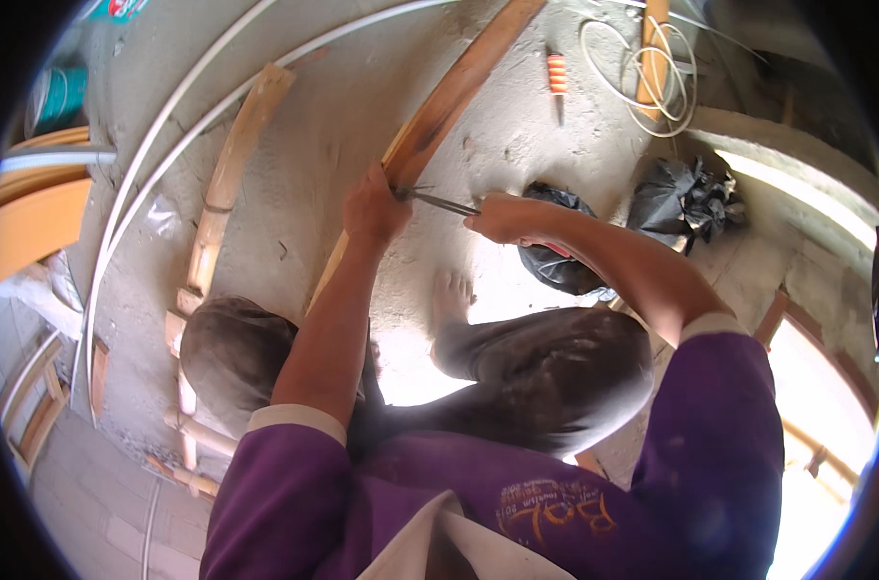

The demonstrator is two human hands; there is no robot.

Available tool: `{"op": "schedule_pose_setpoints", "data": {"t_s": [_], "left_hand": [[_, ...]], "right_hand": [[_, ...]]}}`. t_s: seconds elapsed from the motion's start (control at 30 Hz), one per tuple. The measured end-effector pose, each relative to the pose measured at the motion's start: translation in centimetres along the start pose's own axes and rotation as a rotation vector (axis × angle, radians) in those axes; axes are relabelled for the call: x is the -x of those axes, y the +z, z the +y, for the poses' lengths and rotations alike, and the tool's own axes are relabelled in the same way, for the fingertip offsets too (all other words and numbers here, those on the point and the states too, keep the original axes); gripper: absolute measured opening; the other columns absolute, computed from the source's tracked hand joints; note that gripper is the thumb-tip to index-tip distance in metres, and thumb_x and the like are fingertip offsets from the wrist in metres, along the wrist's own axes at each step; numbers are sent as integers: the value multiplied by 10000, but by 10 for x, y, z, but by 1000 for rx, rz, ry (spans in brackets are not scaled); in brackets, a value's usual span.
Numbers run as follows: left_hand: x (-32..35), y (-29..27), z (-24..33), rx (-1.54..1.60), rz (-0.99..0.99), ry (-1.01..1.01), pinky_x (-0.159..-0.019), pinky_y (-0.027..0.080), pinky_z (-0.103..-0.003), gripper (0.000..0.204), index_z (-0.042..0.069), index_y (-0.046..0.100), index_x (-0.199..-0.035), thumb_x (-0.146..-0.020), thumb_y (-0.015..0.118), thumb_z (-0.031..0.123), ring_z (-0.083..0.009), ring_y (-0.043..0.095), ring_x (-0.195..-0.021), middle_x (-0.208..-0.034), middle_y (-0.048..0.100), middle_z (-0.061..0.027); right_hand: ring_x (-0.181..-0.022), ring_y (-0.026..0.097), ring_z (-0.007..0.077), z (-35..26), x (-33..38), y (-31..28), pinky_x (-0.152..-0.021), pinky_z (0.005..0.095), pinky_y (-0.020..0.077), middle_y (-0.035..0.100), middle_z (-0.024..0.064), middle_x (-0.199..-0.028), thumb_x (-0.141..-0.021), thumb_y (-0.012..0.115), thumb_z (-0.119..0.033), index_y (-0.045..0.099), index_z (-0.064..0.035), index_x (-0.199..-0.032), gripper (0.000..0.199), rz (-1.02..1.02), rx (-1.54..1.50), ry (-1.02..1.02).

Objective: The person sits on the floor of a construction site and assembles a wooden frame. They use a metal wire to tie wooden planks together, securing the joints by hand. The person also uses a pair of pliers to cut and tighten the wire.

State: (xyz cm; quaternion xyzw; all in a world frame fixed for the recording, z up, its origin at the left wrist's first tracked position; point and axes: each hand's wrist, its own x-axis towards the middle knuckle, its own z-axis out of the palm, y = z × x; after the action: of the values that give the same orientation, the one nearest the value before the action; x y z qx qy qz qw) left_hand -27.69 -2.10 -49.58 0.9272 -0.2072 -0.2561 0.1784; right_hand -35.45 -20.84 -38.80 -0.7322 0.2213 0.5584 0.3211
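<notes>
I squat on a dusty concrete floor. My left hand (374,208) presses on the edge of a long wooden plank (456,85) that runs from my knee up to the top of the view. My right hand (502,217) grips the handles of metal pliers (437,200), whose jaws point left and meet the plank's edge right beside my left hand. My bare right foot (450,296) rests on the floor just below both hands.
A second wooden plank (230,174) lies to the left. Two white pipes (159,135) curve across the floor. Two black plastic bags (686,198) sit right of my hands. A white wire coil (658,77) and an orange-handled tool (556,75) lie farther away.
</notes>
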Motion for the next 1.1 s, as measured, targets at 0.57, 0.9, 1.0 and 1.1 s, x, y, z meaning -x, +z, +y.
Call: {"op": "schedule_pose_setpoints", "data": {"t_s": [0.57, 0.9, 1.0, 1.1], "left_hand": [[0, 6, -7, -115, 65, 64, -723, 527, -485, 610, 41, 465, -1163, -745, 748, 383, -384, 673, -837, -886, 690, -182], [1, -8, -33, 196, -31, 141, -929, 482, -431, 980, 11, 393, -1355, -608, 868, 431, -358, 603, -1116, -1175, 618, -232], [15, -5, -42, 252, -24, 58, -949, 472, -432, 1012, -13, 369, -1389, -618, 867, 413, -377, 584, -1139, -1224, 599, -231], [30, -14, -33, 276, -95, -40, -940, 476, -441, 963, -21, 405, -1365, -631, 859, 409, -373, 584, -1140, -1217, 607, -222]], "right_hand": [[-845, 641, 256, -8, 21, -15, -678, 433, 490, 679, 180, -992, -949, 475, -315, 687, 30, -992, 408, -42, 157, -119], [-884, 618, 261, 8, 68, -10, -785, 435, 475, 666, 137, -980, -955, 461, -362, 659, -21, -1101, 421, 159, 147, -143], [-797, 589, 263, 53, 65, 3, -754, 431, 461, 656, 185, -872, -959, 458, -452, 654, 38, -1028, 532, 428, -161, -139], [-772, 593, 285, 80, 44, 13, -751, 434, 456, 650, 217, -843, -968, 450, -495, 656, 53, -976, 585, 604, -381, -1]]}}
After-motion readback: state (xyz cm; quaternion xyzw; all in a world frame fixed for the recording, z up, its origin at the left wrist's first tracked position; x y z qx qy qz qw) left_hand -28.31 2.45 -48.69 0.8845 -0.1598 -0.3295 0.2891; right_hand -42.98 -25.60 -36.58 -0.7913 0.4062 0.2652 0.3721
